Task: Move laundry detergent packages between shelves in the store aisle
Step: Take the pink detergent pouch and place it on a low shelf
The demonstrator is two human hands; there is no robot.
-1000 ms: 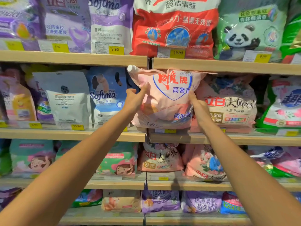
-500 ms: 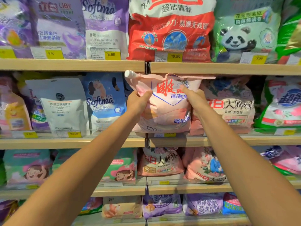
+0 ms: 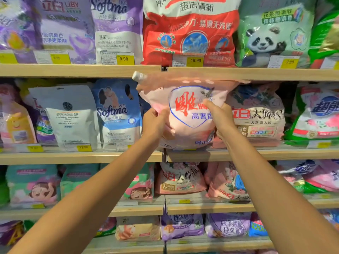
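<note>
A pink detergent pouch (image 3: 185, 125) with red characters, a blue heart outline and a white cap at its top left stands on the second shelf (image 3: 275, 153), its top reaching the underside of the shelf above. My left hand (image 3: 155, 123) grips its left side. On the right front of the pouch, my right hand (image 3: 219, 116) pinches it with the fingers over the printed label. Both arms stretch forward from the bottom corners of the view. The pouch's lower left part is hidden behind my left hand.
A blue Softma pouch (image 3: 117, 114) and a white capsule pouch (image 3: 71, 116) stand to the left. A pink powder bag (image 3: 260, 118) sits close on the right. A red bag (image 3: 190, 32) and a panda bag (image 3: 271, 33) fill the shelf above. Lower shelves hold more bags.
Both hands have shifted higher and closer together on the pink pouch. The pouch now stands a little more upright and deeper on the second shelf.
</note>
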